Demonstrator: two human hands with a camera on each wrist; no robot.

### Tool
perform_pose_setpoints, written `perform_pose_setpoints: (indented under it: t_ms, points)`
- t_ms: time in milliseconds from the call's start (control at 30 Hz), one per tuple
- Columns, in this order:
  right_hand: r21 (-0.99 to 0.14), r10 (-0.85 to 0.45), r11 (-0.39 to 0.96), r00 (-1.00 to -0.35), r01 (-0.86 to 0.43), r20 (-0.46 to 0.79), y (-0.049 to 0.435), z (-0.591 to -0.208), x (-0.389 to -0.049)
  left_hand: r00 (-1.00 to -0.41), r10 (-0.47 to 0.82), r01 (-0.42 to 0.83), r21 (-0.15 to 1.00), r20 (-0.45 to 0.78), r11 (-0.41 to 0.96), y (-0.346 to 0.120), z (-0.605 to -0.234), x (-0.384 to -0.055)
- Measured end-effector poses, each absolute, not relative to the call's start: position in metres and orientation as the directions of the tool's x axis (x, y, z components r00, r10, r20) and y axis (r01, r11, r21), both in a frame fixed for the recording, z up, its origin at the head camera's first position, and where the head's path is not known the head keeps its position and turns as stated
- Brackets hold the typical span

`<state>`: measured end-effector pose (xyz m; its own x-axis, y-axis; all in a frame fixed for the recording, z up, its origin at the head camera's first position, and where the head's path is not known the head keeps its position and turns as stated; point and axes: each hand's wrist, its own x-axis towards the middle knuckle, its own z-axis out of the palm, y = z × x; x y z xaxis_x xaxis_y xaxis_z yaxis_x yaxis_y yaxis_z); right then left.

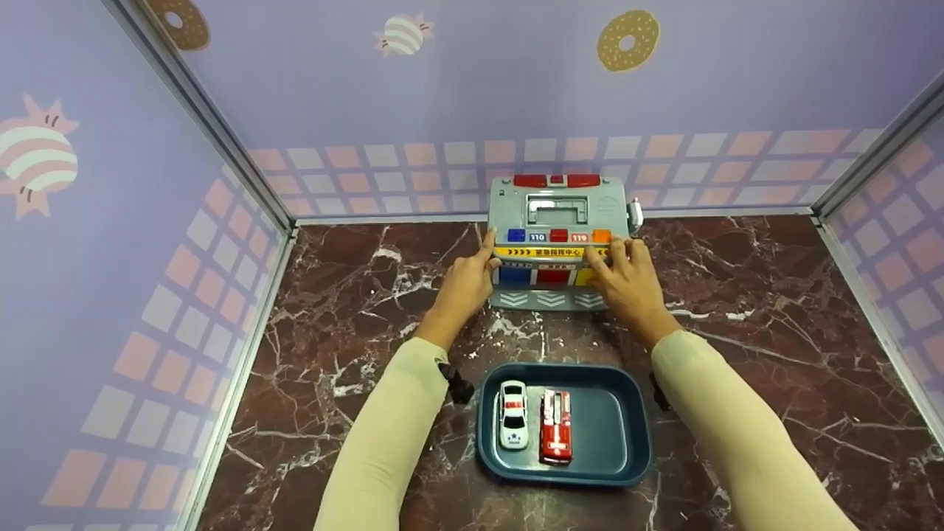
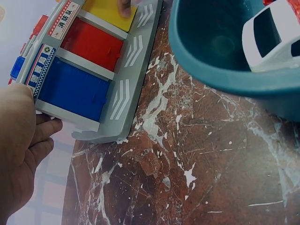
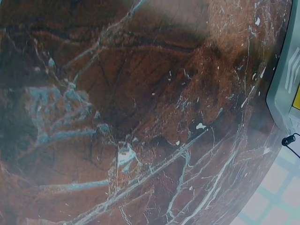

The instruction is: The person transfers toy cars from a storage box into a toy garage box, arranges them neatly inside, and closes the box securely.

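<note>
- Grey plastic toy emergency command centre, seen from the head, sits at the back of the marbled desk, close to the patterned wall, its white handset on the right side
- Left hand grips its left edge, forefinger reaching up along the side; right hand holds the right front corner, thumb on the front and fingers near the orange light
- Nearer the person, between the pale sleeves, a dark blue-green tray holds a white toy police car and, just right of it, a red toy fire engine
- From the left wrist, blue door, red door and yellow door stand in a row above the chevron-marked ramp, a right-hand fingertip at the yellow one; the left fingers bend at the near end wall
- From the right wrist, mostly desk shows, with the toy's grey corner at the right edge
</note>
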<state>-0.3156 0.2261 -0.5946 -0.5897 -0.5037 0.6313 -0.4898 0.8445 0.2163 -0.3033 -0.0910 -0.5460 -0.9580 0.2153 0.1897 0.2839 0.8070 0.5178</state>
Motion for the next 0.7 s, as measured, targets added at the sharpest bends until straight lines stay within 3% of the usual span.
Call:
perform_pose_setpoints:
  t_ms: [433, 700]
  points:
    - [0.235, -0.496, 0.834, -0.493, -0.498, 0.715, 0.227, -0.6042, -0.3186, -0.946, 0.222, 0.318, 0.529, 0.237, 0.786, -0.0895, -0.5493, -0.3025]
    - [0.203, -0.463, 0.857, -0.535, -0.473, 0.707, 0.2237, -0.602, -0.3186, -0.947, 0.23, 0.315, 0.529, 0.223, 0.788, -0.0915, -0.5498, -0.307]
